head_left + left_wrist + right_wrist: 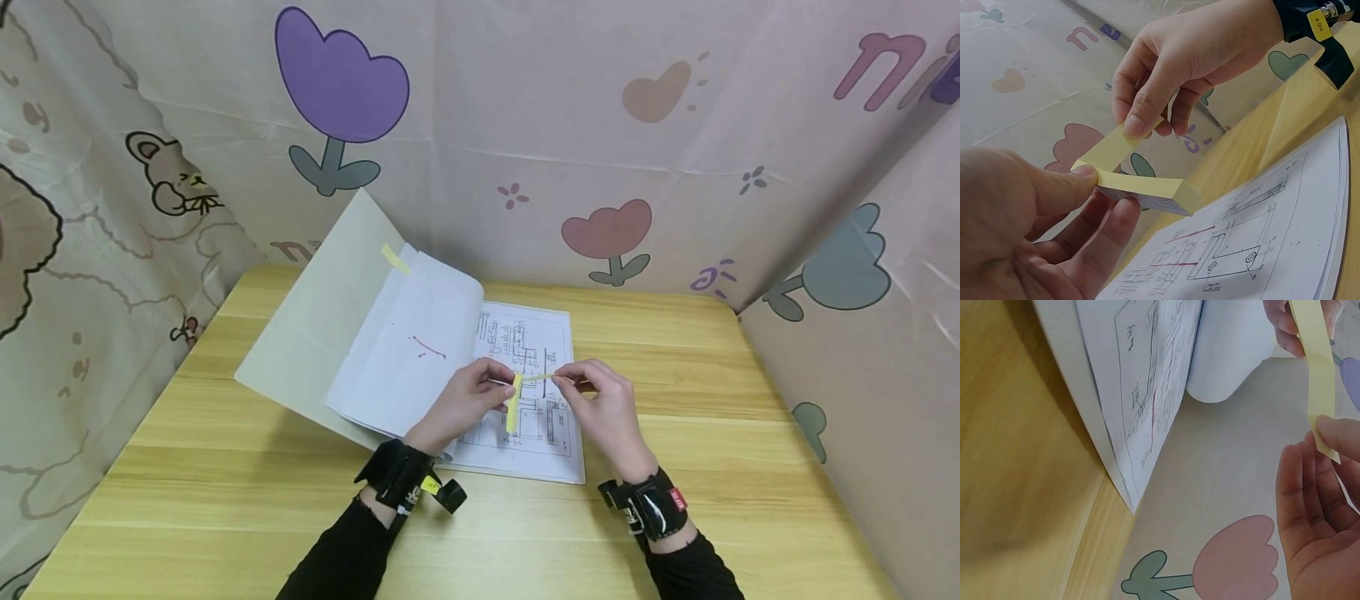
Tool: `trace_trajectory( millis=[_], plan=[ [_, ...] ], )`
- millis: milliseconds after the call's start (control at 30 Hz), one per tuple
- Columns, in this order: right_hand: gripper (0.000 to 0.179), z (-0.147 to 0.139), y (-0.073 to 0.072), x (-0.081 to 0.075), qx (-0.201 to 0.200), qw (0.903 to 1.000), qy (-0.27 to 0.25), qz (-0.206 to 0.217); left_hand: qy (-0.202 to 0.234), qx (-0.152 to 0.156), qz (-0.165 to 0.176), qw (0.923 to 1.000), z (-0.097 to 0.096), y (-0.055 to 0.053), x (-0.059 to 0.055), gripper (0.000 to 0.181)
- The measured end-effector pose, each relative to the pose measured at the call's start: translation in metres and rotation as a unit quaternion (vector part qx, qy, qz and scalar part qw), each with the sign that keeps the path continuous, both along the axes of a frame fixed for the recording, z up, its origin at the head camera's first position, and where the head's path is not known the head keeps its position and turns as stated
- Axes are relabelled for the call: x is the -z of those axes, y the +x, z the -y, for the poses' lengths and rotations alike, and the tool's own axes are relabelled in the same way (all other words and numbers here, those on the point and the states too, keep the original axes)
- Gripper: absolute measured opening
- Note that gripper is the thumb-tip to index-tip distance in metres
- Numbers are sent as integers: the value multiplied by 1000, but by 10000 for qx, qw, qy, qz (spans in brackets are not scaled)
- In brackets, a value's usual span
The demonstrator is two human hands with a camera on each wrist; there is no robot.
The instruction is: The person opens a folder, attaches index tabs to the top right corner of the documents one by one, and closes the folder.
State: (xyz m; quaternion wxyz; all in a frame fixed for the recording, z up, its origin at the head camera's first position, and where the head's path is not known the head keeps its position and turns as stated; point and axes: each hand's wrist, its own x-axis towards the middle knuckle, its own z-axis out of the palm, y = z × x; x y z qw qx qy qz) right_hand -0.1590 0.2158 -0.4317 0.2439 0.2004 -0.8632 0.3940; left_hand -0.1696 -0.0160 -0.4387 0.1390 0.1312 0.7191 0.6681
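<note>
A narrow pad of yellow sticky notes (1147, 190) is pinched at one end by my left hand (468, 396), above the open booklet. Between thumb and fingers, my right hand (603, 400) grips the free end of the top sticky note (1107, 147), which is lifted from the pad but still meets it by the left thumb. Below both hands lies a printed page (558, 450) with line drawings and some red marks. Turned-over white pages (405, 333) curl up at the left, and the left forearm crosses their lower corner.
The booklet's pale cover (315, 308) stands raised on the left, with another yellow sticky note (395, 259) on a page edge near its top. All this is on a wooden table (675, 350). A patterned cloth (480, 100) hangs behind it.
</note>
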Motion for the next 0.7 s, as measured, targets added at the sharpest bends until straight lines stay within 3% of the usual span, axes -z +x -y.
trace_trajectory(
  millis=[333,533,700],
  plan=[
    [15,-4,-2,0,75,9998,-103,175,-2,-53,-33,10000,0,2,-3,26],
    [10,-9,-2,0,515,9936,-492,871,135,166,-107,9997,3,4,-7,40],
    [8,-13,-4,2,541,9859,-960,1261,24,452,-196,9988,3,12,-14,33]
  ],
)
